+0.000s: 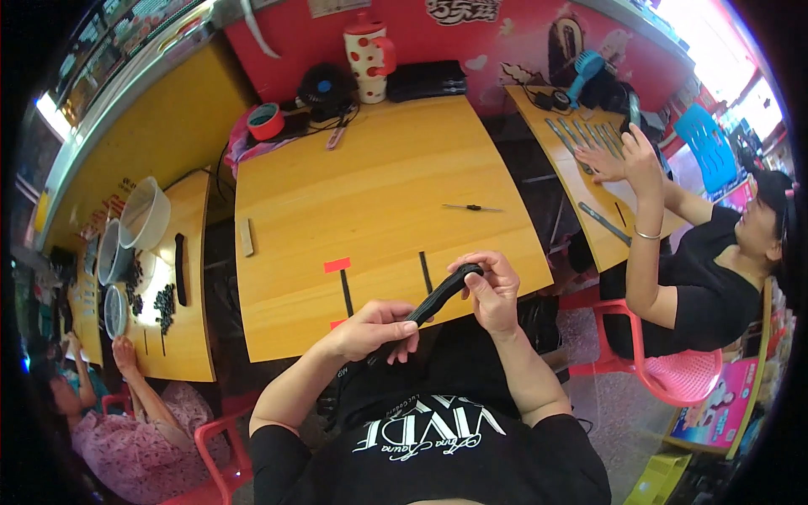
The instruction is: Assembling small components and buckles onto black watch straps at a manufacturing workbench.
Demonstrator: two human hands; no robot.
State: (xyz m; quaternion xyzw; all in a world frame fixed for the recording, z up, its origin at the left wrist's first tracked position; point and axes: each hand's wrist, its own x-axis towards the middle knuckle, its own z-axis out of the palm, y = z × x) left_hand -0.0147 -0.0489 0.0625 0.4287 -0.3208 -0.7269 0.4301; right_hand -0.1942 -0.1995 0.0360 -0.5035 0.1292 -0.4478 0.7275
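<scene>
I see both hands gripping one black strip (439, 296) above the near edge of the yellow tabletop (379, 194); the left hand (374, 330) is closed round its lower end, the right hand (492, 290) pinches its upper end between thumb and fingers; I judge it is being flexed or fitted, so steady grips matter; a small screwdriver (471, 207) lies well apart.

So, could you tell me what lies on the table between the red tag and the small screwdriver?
Bare yellow tabletop, in the head view.
</scene>
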